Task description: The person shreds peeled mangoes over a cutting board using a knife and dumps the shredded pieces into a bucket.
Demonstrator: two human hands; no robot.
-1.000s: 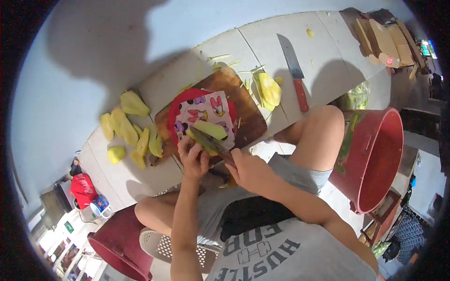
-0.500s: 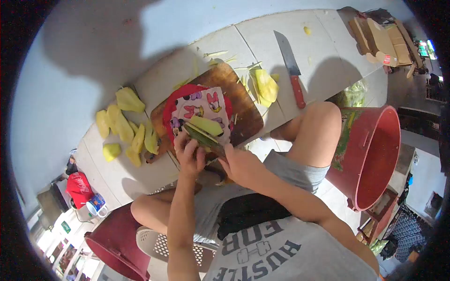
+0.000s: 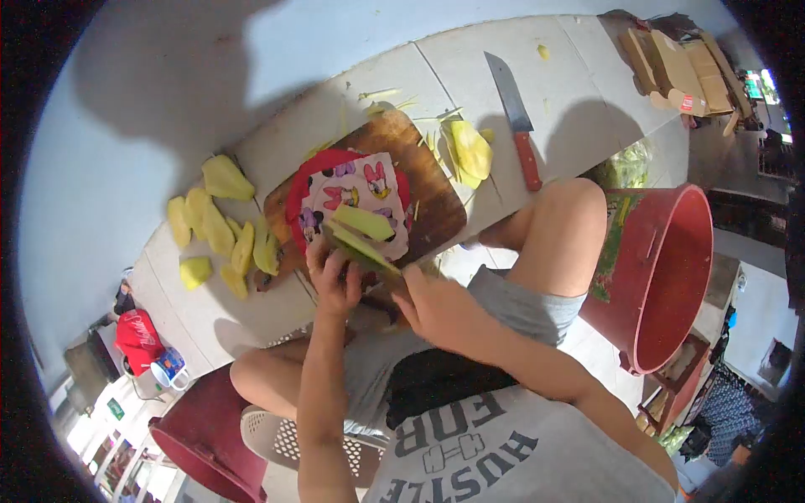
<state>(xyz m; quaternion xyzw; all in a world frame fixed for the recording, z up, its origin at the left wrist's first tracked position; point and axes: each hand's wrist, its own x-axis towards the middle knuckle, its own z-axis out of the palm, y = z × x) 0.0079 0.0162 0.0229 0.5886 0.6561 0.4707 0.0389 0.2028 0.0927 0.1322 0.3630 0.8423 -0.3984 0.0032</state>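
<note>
Head view | grey shirt (image 3: pixel 516 461): "HUSTLE", "FOR" | right hand (image 3: pixel 431 305) holds knife (image 3: pixel 367 256)

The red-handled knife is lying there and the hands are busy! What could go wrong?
Maybe a cut: the right hand seems to grip a blade, partly hidden, and the fingers of the left hand are close to it. The pale slice over the printed sheet might slide away. And the red-handled knife lies near the right knee, so a bump could nudge it.
</note>
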